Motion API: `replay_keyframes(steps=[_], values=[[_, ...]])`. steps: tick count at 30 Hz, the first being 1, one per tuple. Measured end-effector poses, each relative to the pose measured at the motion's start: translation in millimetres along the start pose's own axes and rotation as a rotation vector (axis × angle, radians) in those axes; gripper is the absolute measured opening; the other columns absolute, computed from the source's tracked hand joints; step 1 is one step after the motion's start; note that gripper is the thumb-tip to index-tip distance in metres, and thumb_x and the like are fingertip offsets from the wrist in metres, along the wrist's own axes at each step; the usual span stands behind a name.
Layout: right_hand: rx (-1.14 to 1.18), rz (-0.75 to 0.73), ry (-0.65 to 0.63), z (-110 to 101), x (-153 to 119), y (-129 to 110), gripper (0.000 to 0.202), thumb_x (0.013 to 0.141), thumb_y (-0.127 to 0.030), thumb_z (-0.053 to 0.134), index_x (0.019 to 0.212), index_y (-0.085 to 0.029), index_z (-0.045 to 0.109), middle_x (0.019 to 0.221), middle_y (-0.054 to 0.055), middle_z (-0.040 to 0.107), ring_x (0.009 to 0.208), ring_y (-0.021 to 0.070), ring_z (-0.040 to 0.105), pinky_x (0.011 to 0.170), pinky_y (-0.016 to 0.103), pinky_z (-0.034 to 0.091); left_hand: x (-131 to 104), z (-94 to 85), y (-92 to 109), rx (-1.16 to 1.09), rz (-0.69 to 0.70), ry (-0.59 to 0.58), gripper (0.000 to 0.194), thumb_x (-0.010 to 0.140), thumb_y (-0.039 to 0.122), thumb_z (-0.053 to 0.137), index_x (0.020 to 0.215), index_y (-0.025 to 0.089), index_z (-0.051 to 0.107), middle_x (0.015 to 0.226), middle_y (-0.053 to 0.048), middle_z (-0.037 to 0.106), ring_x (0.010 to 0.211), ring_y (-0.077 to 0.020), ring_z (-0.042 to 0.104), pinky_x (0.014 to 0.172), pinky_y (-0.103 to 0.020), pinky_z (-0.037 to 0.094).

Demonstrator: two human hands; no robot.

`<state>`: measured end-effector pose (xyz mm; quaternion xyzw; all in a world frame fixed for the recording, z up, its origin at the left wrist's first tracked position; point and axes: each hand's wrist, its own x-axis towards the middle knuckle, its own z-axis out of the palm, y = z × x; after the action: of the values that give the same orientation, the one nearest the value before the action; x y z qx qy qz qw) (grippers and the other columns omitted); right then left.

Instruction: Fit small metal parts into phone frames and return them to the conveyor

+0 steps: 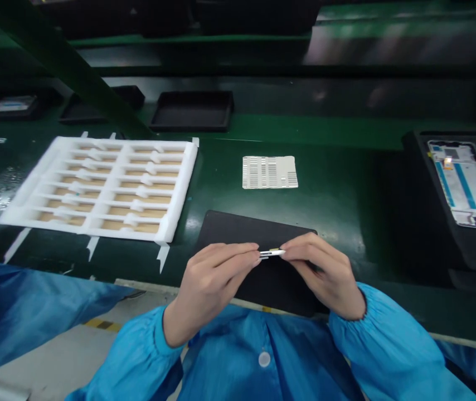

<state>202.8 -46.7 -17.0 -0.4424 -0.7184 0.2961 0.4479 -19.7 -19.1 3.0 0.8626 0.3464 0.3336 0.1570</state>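
A small, slim white part (272, 253) with dark and yellowish edges spans the gap between my hands. My left hand (217, 273) pinches its left end, fingers pressed together. The other end sits in the fingertips of my right hand (324, 267), also closed. What exactly the part is, I cannot make out, since my fingers cover its ends. Beneath both hands lies a black mat (258, 225). Beyond the mat, a white sheet of printed labels (270, 172) rests on the green bench.
To the left is a white foam tray (103, 186) with slots and tape strips. A black holder with an opened phone frame (467, 181) stands at right. Black trays (192, 111) line the back. A blue sleeve (33, 312) of another person is at left, below a green post (74, 67).
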Motion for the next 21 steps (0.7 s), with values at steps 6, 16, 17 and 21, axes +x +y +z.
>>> replay_keyframes(steps=[6,16,17,21], values=[[-0.018,-0.056,-0.023,-0.8,-8.0,6.4,0.026,0.093,-0.003,0.052,0.106,-0.021,0.067,0.103,0.008,0.063,0.091,0.017,0.065,0.075,0.03,0.058,0.1,1.5,2.5,0.017,-0.019,-0.039,0.015,0.088,0.009,0.066,0.101,0.016,0.068,0.107,-0.004,0.074,0.093,-0.0158,0.072,0.081,-0.028,0.061],[-0.274,-0.163,-0.053,1.7,-5.3,0.4,0.037,0.098,-0.005,0.043,0.119,-0.023,0.067,0.099,0.008,0.064,0.08,0.0145,0.061,0.064,0.028,0.052,2.6,1.0,3.8,0.031,-0.051,-0.089,0.012,0.092,0.015,0.061,0.102,0.018,0.068,0.108,-0.004,0.074,0.093,-0.0159,0.073,0.083,-0.029,0.062],[-0.311,-0.179,-0.057,2.1,-5.5,0.4,0.037,0.098,-0.005,0.042,0.12,-0.022,0.067,0.099,0.008,0.064,0.081,0.0149,0.061,0.064,0.028,0.052,2.2,1.2,3.2,0.026,-0.057,-0.086,0.012,0.092,0.016,0.062,0.103,0.018,0.067,0.107,-0.004,0.074,0.093,-0.0162,0.073,0.082,-0.029,0.062],[-0.351,-0.212,-0.066,2.4,-7.1,2.3,0.039,0.096,-0.002,0.043,0.121,-0.02,0.066,0.101,0.01,0.064,0.086,0.0167,0.063,0.067,0.029,0.053,-4.5,2.0,-2.0,0.013,-0.01,-0.042,0.021,0.09,0.013,0.064,0.111,0.017,0.066,0.111,-0.006,0.073,0.098,-0.0173,0.072,0.083,-0.03,0.061]])
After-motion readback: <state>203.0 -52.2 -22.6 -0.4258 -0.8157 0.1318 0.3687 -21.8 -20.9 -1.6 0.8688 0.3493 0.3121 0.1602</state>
